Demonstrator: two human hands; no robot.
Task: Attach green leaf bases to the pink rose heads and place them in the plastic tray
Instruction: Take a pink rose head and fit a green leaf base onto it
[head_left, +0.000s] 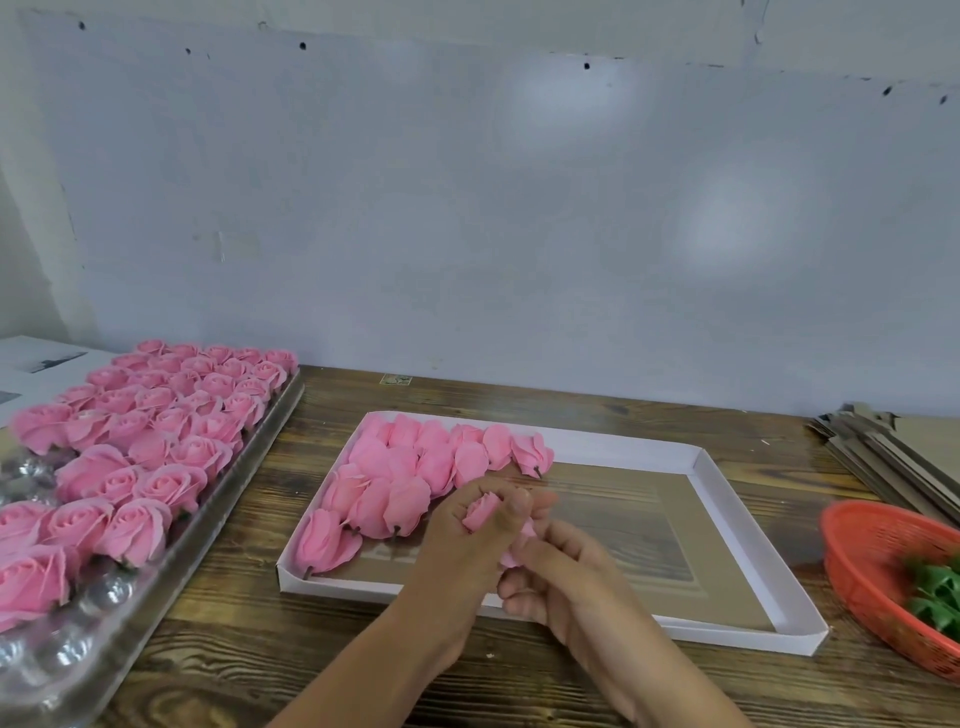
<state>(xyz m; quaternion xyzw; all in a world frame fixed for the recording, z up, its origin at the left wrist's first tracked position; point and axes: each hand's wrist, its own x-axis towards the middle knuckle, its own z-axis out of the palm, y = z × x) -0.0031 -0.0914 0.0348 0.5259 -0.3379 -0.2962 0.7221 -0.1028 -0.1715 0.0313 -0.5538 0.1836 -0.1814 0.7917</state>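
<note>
My left hand (470, 540) grips a pink rose head (480, 509) over the white box (727, 631) in the middle of the table. My right hand (561, 577) meets it from the right and pinches the rose's lower petals; pink shows between its fingers. Whether a green base is on this rose is hidden by the fingers. Several pink roses (400, 478) lie on their sides in rows in the box's left part. On the left, a clear plastic tray (67, 670) holds several upright pink roses (156, 431). Green leaf bases (935, 592) lie in a red basket (867, 551) at the right edge.
The wooden table (322, 670) runs up to a grey wall. A stack of cardboard sheets (893, 441) lies at the back right. Papers (36, 369) lie behind the plastic tray at the far left.
</note>
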